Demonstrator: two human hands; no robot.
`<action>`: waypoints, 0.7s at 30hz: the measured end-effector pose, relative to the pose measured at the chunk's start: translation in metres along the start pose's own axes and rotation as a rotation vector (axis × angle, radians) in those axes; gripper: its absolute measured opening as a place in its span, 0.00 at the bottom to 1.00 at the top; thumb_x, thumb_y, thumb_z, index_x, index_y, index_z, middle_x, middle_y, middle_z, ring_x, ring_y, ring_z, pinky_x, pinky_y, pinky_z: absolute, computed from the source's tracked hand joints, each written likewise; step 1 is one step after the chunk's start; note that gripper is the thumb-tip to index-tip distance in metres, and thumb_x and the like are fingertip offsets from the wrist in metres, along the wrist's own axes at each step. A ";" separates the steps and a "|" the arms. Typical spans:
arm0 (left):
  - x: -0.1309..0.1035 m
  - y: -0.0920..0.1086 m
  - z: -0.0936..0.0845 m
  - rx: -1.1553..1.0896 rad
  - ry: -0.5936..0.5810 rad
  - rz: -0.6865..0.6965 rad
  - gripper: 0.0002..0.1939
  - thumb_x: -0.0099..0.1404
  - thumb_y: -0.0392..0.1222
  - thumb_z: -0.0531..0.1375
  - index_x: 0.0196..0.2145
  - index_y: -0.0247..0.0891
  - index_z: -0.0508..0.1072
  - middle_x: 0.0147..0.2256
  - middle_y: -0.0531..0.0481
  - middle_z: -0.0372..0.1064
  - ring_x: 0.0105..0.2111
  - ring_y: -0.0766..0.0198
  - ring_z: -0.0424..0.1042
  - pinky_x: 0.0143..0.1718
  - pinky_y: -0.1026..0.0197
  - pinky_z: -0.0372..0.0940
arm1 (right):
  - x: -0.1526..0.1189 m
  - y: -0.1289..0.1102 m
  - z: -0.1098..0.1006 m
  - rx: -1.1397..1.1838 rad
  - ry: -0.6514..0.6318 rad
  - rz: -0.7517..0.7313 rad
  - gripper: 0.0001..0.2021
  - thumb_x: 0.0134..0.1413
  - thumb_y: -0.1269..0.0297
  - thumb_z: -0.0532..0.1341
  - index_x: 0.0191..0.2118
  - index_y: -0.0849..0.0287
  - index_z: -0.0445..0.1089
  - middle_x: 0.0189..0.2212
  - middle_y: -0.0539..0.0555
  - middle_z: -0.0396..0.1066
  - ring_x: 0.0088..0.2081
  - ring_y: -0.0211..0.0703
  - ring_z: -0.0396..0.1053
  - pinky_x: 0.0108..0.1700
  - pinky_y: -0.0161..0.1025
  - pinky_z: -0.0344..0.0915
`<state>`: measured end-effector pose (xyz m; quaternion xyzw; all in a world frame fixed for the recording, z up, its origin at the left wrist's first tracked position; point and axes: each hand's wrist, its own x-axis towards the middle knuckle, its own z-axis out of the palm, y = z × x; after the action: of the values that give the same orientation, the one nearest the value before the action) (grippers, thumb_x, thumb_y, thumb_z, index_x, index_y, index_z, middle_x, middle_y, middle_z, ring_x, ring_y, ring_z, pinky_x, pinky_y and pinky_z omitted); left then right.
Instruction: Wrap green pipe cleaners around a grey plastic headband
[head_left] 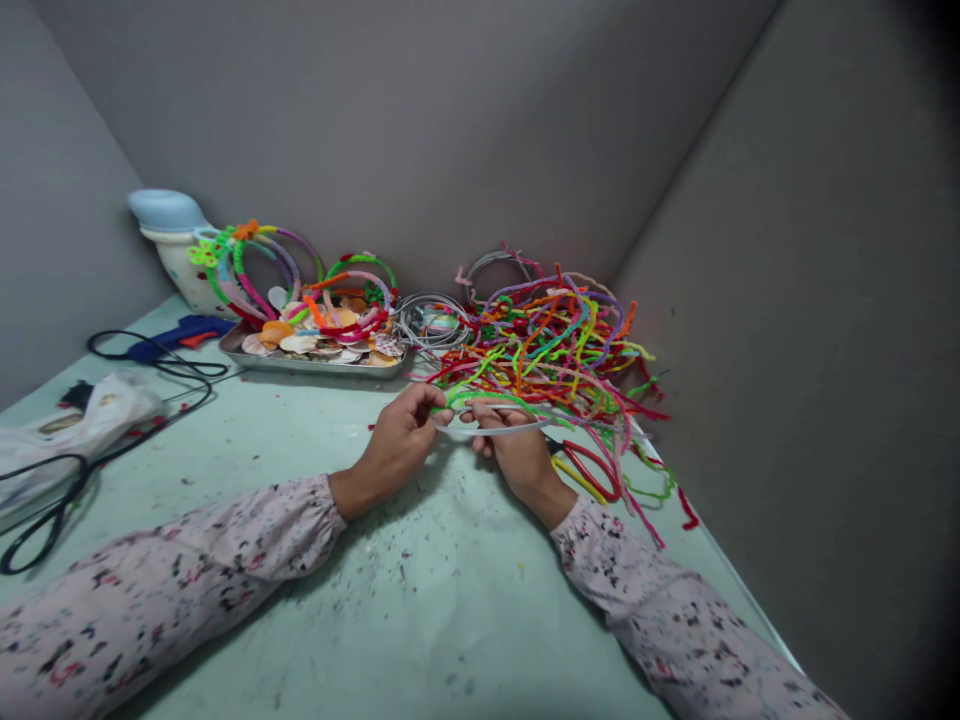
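Smooth, plastic-looking hoop [495, 431], fuzzy matt stems [555, 340], metal tray [322, 368] with dull sheen, thin crinkled plastic bag [120, 402], slightly glossy, matt cloth sleeve [225, 540], smooth bench [420, 620]

Dim light, soft shadow beneath left hand [397, 440], dark upper-right corner
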<state>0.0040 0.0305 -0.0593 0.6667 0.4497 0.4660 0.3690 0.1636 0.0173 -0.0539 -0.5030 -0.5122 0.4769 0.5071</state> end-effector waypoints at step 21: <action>-0.001 0.001 0.000 -0.053 -0.019 -0.048 0.08 0.59 0.44 0.58 0.33 0.37 0.66 0.27 0.55 0.60 0.26 0.68 0.58 0.26 0.66 0.54 | 0.001 0.005 0.002 0.074 -0.003 -0.028 0.12 0.49 0.55 0.61 0.34 0.59 0.73 0.24 0.49 0.72 0.17 0.30 0.61 0.18 0.29 0.57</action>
<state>0.0037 0.0295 -0.0585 0.6501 0.4495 0.4625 0.4018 0.1620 0.0189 -0.0590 -0.4760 -0.5019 0.4890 0.5314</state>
